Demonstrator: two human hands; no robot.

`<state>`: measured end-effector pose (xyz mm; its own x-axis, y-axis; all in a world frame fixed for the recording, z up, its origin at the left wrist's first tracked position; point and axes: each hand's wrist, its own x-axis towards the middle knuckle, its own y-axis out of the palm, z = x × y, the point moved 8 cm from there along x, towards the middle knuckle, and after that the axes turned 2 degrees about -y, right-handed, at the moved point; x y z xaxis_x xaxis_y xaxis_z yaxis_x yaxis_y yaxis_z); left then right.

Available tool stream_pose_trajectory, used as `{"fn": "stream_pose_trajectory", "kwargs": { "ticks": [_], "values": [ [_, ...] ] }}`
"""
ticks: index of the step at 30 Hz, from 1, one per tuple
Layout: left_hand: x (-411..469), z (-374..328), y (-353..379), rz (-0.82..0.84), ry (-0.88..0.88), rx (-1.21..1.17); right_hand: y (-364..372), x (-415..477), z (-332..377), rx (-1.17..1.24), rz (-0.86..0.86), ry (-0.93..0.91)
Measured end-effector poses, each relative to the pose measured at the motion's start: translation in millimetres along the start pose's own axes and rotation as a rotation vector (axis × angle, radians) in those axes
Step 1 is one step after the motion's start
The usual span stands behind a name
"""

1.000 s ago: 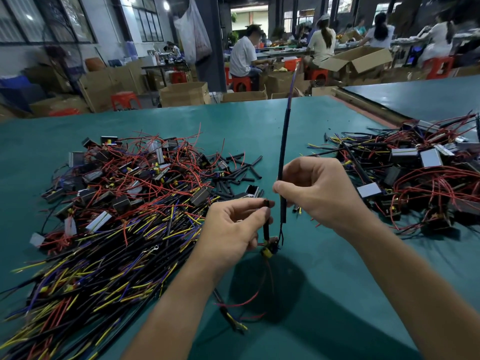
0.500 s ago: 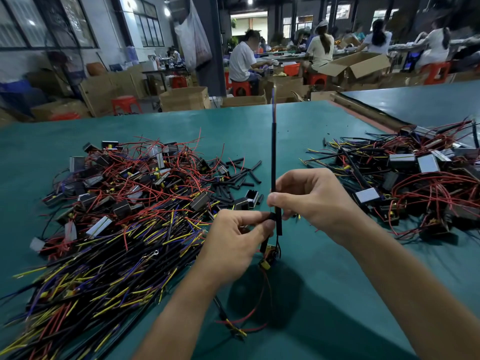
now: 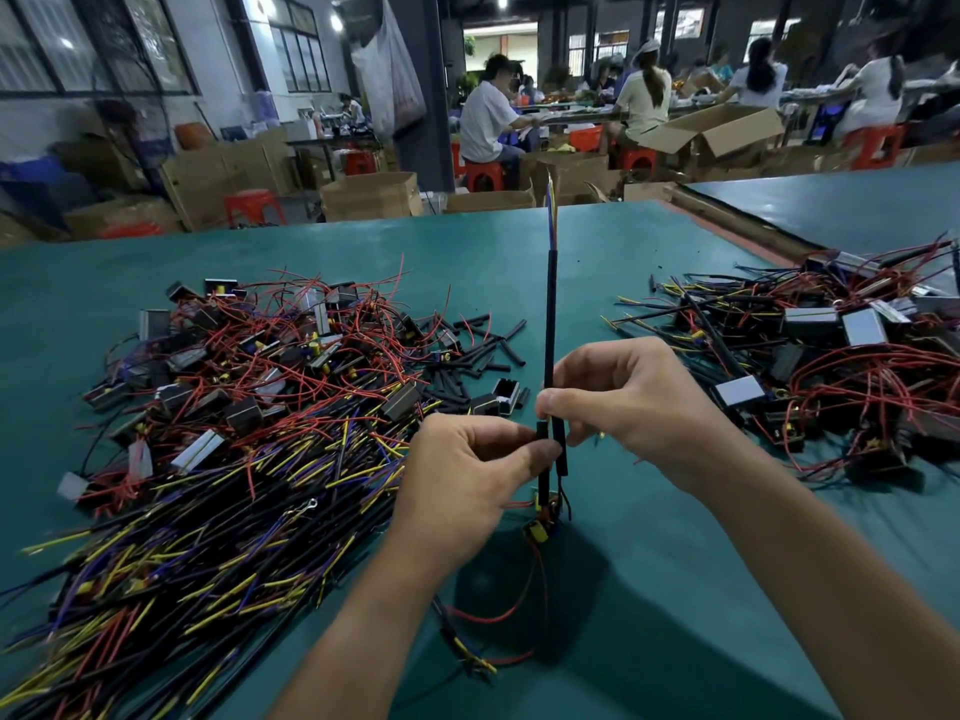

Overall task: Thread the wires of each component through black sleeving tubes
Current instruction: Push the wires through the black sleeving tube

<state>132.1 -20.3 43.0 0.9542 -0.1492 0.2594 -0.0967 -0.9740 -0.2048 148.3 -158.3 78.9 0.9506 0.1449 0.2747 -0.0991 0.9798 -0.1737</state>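
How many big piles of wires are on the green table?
2. One pile lies left of the left hand; the other pile lies right of the right hand and runs past the frame edge, so more may be hidden.

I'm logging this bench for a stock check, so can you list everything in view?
sleeving tube: one, black, upright between both hands, yellow and blue wire ends out the top
component: one, yellow and black, hanging under the hands, red wire trailing
left heap of wired components: one, red, yellow, purple, black, table left
right heap of wired components: one, black and red, table right
loose short tubes: many, black, beside left heap
table: one, green
cardboard boxes: several, brown, behind table
stools: several, red, background
seated people: several, background
left hand: pinches sleeving tube
right hand: pinches sleeving tube just above
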Motion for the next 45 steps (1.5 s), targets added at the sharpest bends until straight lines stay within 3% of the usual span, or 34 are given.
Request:
{"fn": "stream_pose_trajectory", "kwargs": {
  "ticks": [5, 18, 26, 36, 41, 45],
  "values": [
    [1, 1, -8, -0.067, -0.012, -0.031, -2, 0, -1, -0.010, -0.014, -0.018],
    [-2, -8, -2, -0.008, 0.036, -0.033, 2, 1, -4, -0.025, 0.044, 0.013],
    [-2, -8, -5, -0.058, 0.044, -0.033, 2, 0, -9, 0.032, 0.084, 0.078],
    [-2, -8, -3, 0.026, 0.030, 0.015, 6, -3, -14, 0.035, 0.186, 0.158],
    [-1, -8, -4, 0.030, 0.046, 0.022, 7, -3, -10, 0.027, 0.183, 0.123],
    [-1, -6, -8, -0.024, 0.053, 0.056, 6, -2, -8, -0.110, 0.175, 0.055]
  ]
}}
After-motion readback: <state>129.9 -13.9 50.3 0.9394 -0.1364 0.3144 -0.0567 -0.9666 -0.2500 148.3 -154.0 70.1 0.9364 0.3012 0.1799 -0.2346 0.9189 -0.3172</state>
